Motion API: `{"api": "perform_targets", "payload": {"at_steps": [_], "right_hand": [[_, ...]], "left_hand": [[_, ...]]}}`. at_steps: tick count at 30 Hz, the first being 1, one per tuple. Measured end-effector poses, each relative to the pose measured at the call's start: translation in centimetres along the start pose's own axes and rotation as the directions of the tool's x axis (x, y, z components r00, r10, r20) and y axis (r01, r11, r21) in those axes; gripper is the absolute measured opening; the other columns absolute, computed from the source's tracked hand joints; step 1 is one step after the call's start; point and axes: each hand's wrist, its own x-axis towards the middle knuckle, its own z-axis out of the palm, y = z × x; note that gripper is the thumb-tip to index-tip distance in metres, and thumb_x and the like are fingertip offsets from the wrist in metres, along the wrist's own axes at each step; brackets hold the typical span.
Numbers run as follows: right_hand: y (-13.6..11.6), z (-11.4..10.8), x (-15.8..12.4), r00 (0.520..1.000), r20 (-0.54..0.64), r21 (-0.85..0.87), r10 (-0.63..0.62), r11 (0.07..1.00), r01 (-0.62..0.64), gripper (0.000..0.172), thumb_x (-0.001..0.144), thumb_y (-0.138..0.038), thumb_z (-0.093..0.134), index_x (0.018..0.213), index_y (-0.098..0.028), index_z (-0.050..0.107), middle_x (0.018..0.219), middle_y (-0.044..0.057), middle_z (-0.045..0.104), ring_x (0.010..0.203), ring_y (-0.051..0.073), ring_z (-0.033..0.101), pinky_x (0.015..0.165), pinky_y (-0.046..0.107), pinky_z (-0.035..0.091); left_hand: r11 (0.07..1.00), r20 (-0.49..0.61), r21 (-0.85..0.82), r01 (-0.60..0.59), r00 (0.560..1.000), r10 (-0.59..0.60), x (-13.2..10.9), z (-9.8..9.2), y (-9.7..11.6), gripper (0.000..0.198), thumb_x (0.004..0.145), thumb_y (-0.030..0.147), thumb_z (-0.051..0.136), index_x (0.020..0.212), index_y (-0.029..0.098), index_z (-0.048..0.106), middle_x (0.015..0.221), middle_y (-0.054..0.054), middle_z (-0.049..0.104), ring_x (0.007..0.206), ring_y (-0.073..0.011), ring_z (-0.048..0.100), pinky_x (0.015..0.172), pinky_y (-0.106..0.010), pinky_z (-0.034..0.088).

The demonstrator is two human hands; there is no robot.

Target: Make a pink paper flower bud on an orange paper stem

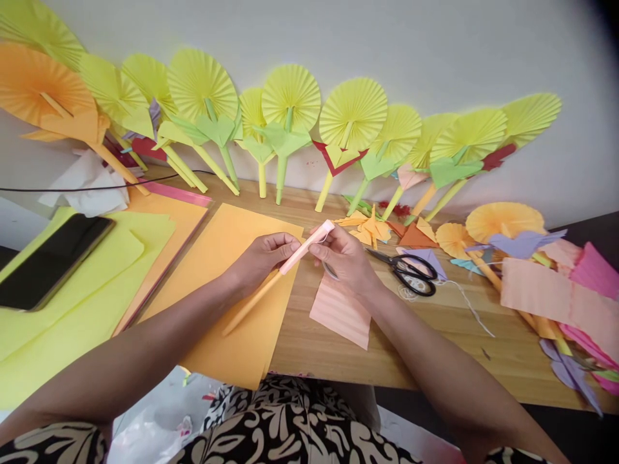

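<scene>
A thin orange paper stick (251, 303) with light pink paper (304, 248) wrapped round its upper part slants up to the right between my hands. My left hand (264, 258) is closed, its thumb and fingers pinching the stick at the pink part. Near the top end, my right hand (345, 261) pinches the pink-wrapped part, where a fine white thread loops by the fingers. Just below that hand lies a loose piece of pink crepe paper (341, 316), partly covered. Something greyish and curved shows under the right palm; I cannot make out what it is.
Orange paper sheets (242, 258) lie left of centre, with yellow sheets (126, 251) and a phone (53, 258) farther left. Black scissors (413, 270) and white string (469, 303) rest at right. Several yellow paper fans (353, 113) lean on the wall. Folded paper pieces (532, 241) crowd the right end.
</scene>
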Motion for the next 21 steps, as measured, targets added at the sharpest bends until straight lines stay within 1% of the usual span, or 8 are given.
{"api": "perform_targets", "payload": {"at_steps": [4, 6, 9, 11, 14, 18, 21], "right_hand": [[-0.2, -0.1, 0.0, 1.000, 0.018, 0.019, 0.009, 1.000, -0.009, 0.027, 0.076, -0.041, 0.079, 0.091, -0.021, 0.067, 0.077, -0.003, 0.054, 0.066, 0.010, 0.049, 0.056, 0.023, 0.046], [-0.2, -0.1, 0.0, 0.999, 0.036, 0.038, 0.020, 0.999, -0.021, 0.029, 0.076, -0.041, 0.080, 0.094, -0.022, 0.068, 0.076, -0.003, 0.054, 0.065, 0.010, 0.049, 0.057, 0.024, 0.045], [-0.2, -0.1, -0.1, 0.996, 0.077, 0.068, 0.043, 0.996, -0.049, 0.030, 0.076, -0.039, 0.080, 0.099, -0.022, 0.070, 0.074, -0.004, 0.056, 0.066, 0.009, 0.051, 0.061, 0.024, 0.045], [-0.1, 0.0, -0.2, 0.993, 0.102, 0.071, 0.064, 0.995, -0.072, 0.030, 0.077, -0.038, 0.079, 0.101, -0.022, 0.070, 0.074, -0.004, 0.058, 0.068, 0.010, 0.055, 0.064, 0.025, 0.046], [-0.2, 0.0, -0.4, 0.987, 0.124, 0.027, 0.103, 0.994, -0.107, 0.026, 0.079, -0.038, 0.078, 0.097, -0.021, 0.069, 0.076, -0.002, 0.062, 0.069, 0.011, 0.058, 0.066, 0.026, 0.047], [-0.8, 0.2, -0.6, 0.983, 0.119, -0.084, 0.142, 0.988, -0.133, 0.031, 0.080, -0.041, 0.077, 0.098, -0.019, 0.065, 0.074, -0.002, 0.062, 0.067, 0.011, 0.060, 0.061, 0.024, 0.048], [-1.1, 0.1, -0.7, 0.979, 0.084, -0.102, 0.187, 0.979, -0.178, 0.037, 0.085, -0.051, 0.069, 0.106, -0.021, 0.063, 0.077, -0.002, 0.062, 0.067, 0.012, 0.062, 0.056, 0.023, 0.050]], "left_hand": [[0.993, 0.031, 0.107, -0.053, 0.998, 0.050, -0.1, 0.2, 0.1, 0.036, 0.087, 0.047, 0.065, 0.074, 0.016, 0.054, 0.062, 0.005, 0.048, 0.055, -0.0068, 0.041, 0.056, -0.022, 0.033], [0.985, 0.052, 0.155, -0.072, 0.997, 0.064, -0.1, 0.3, 0.1, 0.034, 0.087, 0.046, 0.064, 0.075, 0.016, 0.055, 0.065, 0.004, 0.051, 0.056, -0.0078, 0.045, 0.057, -0.022, 0.036], [0.976, 0.096, 0.201, -0.080, 0.994, 0.061, -0.1, 0.5, 0.0, 0.030, 0.088, 0.043, 0.061, 0.076, 0.016, 0.057, 0.064, 0.003, 0.053, 0.056, -0.0087, 0.048, 0.057, -0.023, 0.039], [0.969, 0.102, 0.240, -0.059, 0.994, 0.036, -0.1, 0.6, 0.0, 0.028, 0.089, 0.041, 0.060, 0.076, 0.015, 0.059, 0.062, 0.003, 0.053, 0.054, -0.0082, 0.047, 0.055, -0.023, 0.040], [0.963, 0.077, 0.268, -0.016, 0.997, -0.005, -0.2, 0.8, 0.1, 0.026, 0.088, 0.038, 0.061, 0.076, 0.015, 0.058, 0.060, 0.003, 0.054, 0.052, -0.0073, 0.048, 0.051, -0.021, 0.039], [0.968, 0.084, 0.246, 0.046, 0.994, -0.068, -0.2, 0.9, -0.1, 0.024, 0.088, 0.038, 0.060, 0.078, 0.016, 0.054, 0.057, 0.005, 0.055, 0.045, -0.0073, 0.051, 0.045, -0.020, 0.039], [0.974, 0.093, 0.198, 0.108, 0.987, -0.129, -0.1, 1.0, -0.3, 0.022, 0.088, 0.037, 0.060, 0.081, 0.017, 0.053, 0.057, 0.005, 0.058, 0.044, -0.0084, 0.055, 0.044, -0.020, 0.041]]}}
